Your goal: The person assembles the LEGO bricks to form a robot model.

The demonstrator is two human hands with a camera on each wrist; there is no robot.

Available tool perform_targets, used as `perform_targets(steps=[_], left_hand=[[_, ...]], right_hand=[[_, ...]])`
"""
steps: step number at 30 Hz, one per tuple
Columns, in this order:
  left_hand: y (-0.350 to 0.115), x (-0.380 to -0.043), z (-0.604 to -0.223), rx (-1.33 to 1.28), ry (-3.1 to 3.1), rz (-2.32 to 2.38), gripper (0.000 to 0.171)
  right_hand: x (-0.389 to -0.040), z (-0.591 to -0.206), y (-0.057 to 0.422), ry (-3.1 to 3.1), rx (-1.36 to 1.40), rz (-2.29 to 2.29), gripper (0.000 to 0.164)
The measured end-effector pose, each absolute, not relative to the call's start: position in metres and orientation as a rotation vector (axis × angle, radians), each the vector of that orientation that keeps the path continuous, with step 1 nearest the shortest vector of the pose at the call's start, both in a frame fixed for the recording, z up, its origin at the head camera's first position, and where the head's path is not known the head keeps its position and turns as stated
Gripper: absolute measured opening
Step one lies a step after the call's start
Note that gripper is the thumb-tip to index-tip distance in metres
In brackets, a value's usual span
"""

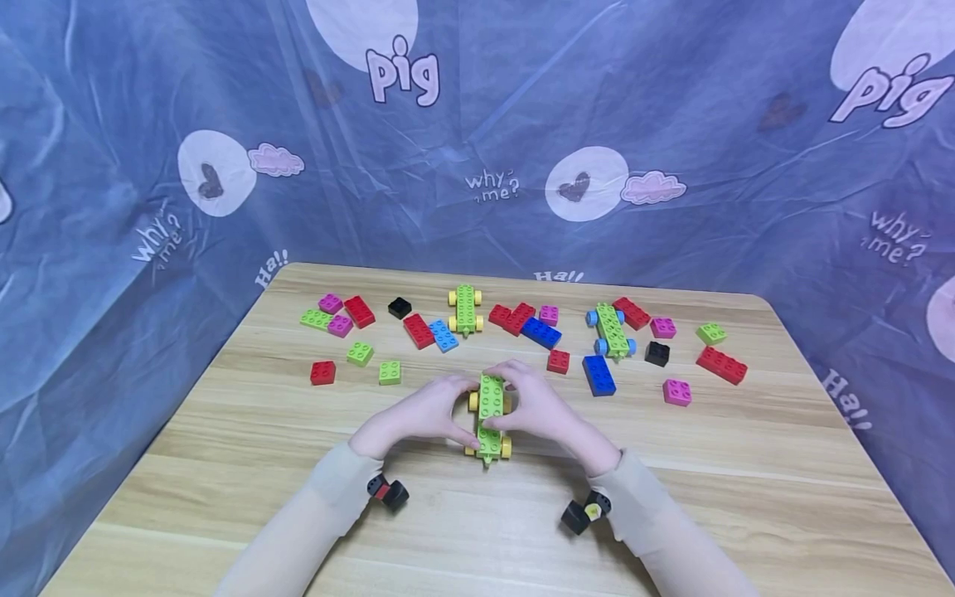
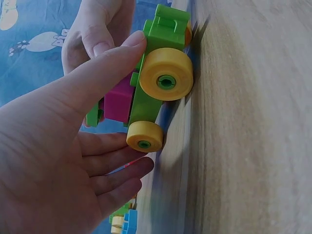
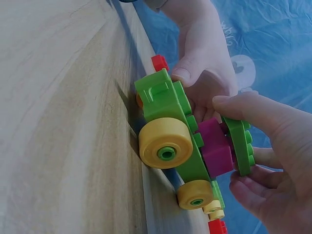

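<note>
Car (image 1: 488, 441), green on yellow wheels (image 3: 165, 143), stands mid-table between your hands; pink block (image 3: 214, 151) on it, green brick (image 3: 239, 146) over block, whether fully seated you cannot tell

Your left hand (image 1: 429, 408) grips car, thumb at near end, fingers by far wheel

Your right hand (image 1: 540, 406) pinches green brick end to end, thumb nearer you

Beyond: second car (image 1: 466, 308), blue-wheeled car (image 1: 612, 332), loose blocks (image 1: 599, 376); lettered cloth (image 1: 448, 224) behind

Soft, even light bathes the desk (image 1: 746, 464), with muted shadows beneath the sleeves (image 1: 332, 493); both wrist views appear dimmer, the closest wood slightly blurred.
</note>
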State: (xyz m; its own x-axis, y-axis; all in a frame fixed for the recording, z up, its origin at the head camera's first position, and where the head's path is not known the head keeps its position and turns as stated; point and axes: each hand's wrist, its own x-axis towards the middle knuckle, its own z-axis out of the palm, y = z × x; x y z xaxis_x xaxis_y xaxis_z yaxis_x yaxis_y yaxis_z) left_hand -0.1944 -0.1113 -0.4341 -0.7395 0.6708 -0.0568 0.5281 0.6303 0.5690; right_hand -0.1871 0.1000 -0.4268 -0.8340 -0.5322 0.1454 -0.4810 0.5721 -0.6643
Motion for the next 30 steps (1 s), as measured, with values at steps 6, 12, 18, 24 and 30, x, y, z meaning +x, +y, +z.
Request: perform_targets(steps=[6, 12, 18, 24, 30], left_hand=[[-0.1112, -0.1933, -0.4346, 0.977, 2.595, 0.791, 0.094], [-0.1115, -0.193, -0.4371, 0.971, 2.608, 0.797, 0.097], [-0.1109, -0.1933, -0.4376, 0.947, 2.609, 0.786, 0.099], [-0.1102, -0.194, -0.4381, 0.942, 2.611, 0.787, 0.098], [-0.1087, -0.1932, -0.4365, 0.935, 2.602, 0.803, 0.098]], right_hand=[[-0.1868, -0.4253, 0.1001, 2.715, -0.879, -1.124, 0.069], [-0.1875, -0.4256, 0.0996, 2.731, -0.883, -1.107, 0.07], [-0.1876, -0.4253, 0.0997, 2.738, -0.892, -1.102, 0.07], [-0.1889, -0.4269, 0.0997, 2.747, -0.896, -1.089, 0.069], [-0.1892, -0.4276, 0.0999, 2.729, -0.884, -1.097, 0.069]])
